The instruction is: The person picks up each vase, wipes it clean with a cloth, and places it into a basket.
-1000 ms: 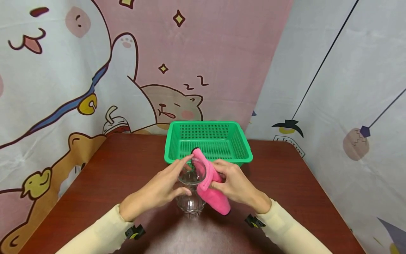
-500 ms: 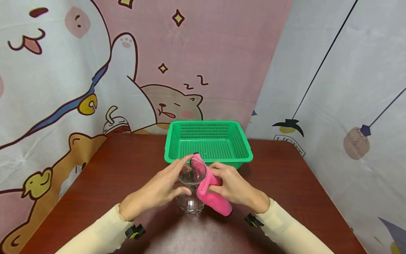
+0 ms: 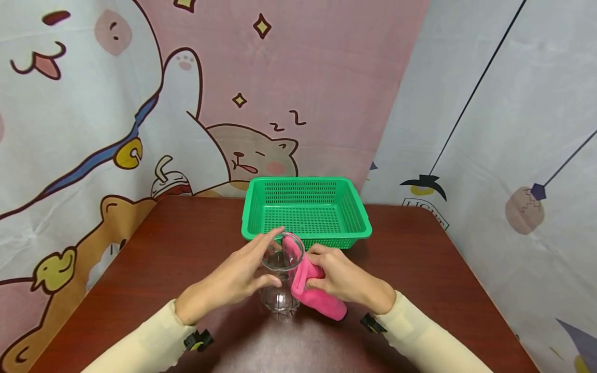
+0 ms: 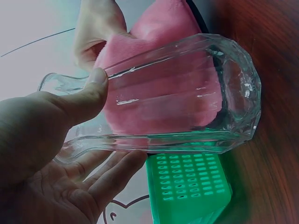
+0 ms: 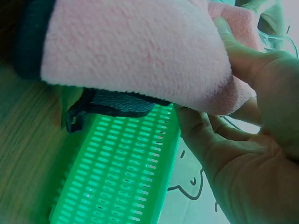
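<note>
A clear glass vase (image 3: 280,298) with a flared rim and faceted sides stands upright on the table. My left hand (image 3: 233,274) grips it near the neck, thumb in front and fingers behind, as the left wrist view shows on the glass vase (image 4: 168,93). In my right hand (image 3: 347,274) is a folded pink cloth (image 3: 322,303) with dark edging, pinched between thumb and fingers. The cloth lies against the vase's right side; its pink shows through the glass. In the right wrist view the pink cloth (image 5: 135,51) covers most of the vase.
Behind the hands, a green plastic basket (image 3: 308,235) with slotted walls sits on the brown wooden table (image 3: 196,228). A cartoon-printed curtain (image 3: 326,77) hangs at the back and sides.
My right hand has slid the pink cloth downward and slightly right along the vase, so its top end now sits lower. The left hand and the vase have stayed in place.
</note>
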Demonstrator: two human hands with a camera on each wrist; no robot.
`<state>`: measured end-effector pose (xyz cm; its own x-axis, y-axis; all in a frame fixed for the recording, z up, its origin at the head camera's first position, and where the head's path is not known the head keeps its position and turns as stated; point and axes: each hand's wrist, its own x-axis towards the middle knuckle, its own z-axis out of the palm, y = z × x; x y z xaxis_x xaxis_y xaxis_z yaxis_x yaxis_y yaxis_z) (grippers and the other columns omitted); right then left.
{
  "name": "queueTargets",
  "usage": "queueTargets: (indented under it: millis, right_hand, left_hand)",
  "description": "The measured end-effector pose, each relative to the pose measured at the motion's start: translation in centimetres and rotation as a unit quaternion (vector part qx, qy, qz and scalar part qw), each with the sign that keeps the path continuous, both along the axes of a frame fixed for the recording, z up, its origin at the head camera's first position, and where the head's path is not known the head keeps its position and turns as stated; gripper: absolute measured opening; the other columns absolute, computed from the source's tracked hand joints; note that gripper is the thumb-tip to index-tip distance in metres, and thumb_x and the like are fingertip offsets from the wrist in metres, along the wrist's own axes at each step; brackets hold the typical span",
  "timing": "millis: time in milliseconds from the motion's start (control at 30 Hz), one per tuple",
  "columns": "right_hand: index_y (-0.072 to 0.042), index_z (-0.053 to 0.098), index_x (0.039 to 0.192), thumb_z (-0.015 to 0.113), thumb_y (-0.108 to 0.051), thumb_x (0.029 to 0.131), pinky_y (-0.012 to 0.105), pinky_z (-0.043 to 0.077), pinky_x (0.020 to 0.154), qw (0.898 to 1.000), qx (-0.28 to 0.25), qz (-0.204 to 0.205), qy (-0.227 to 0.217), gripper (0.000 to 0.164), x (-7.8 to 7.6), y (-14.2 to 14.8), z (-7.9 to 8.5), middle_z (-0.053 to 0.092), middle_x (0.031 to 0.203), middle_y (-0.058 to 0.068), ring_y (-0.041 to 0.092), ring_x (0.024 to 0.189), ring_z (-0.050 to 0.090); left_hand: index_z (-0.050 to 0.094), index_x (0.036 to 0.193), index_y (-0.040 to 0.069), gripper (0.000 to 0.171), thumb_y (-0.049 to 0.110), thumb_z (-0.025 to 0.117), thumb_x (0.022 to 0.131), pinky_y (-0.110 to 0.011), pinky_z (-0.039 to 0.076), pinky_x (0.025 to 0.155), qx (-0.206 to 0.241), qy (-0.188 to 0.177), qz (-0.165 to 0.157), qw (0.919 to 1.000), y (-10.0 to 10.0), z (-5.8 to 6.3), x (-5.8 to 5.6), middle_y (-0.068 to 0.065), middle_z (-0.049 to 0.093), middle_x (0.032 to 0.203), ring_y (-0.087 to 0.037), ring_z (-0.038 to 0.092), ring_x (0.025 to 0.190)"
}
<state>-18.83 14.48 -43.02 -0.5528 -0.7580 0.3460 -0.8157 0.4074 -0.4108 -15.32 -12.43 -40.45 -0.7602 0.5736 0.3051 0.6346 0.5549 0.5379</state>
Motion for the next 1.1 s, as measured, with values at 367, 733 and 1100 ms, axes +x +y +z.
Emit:
queueTargets:
  millis: [367,733,1100]
  right_hand:
    - [-0.024,0.068,0.094,0.080,-0.029,0.081,0.012,0.047,0.069,0.999,0.041,0.014,0.001,0.018,0.0,-0.1,-1.2,0.057,0.097,-0.009,0.001,0.091,0.053]
    - [-0.024,0.066,0.081,0.083,-0.023,0.079,0.016,0.042,0.061,0.995,0.103,-0.005,-0.011,0.017,0.0,-0.2,-2.6,0.052,0.078,-0.009,0.004,0.075,0.047]
    - [-0.028,0.070,0.089,0.083,-0.024,0.078,0.017,0.041,0.062,0.997,0.081,-0.004,0.009,0.017,0.3,-0.1,-3.2,0.053,0.073,-0.013,0.005,0.075,0.047]
  left_hand:
    - [0.008,0.155,0.034,0.104,0.039,0.077,0.077,-0.024,0.050,0.082,-0.005,0.011,0.005,0.9999,-0.1,0.1,0.1,0.011,0.047,0.127,-0.008,0.059,0.098]
    - [0.007,0.155,0.034,0.103,0.040,0.076,0.078,-0.026,0.051,0.081,-0.007,0.017,0.005,0.9998,-0.2,0.3,0.1,0.002,0.050,0.127,-0.008,0.059,0.098]
    - [0.007,0.155,0.033,0.104,0.039,0.077,0.078,-0.026,0.050,0.081,-0.008,0.016,0.001,0.9998,-0.2,-0.1,0.1,0.003,0.049,0.128,-0.009,0.059,0.100]
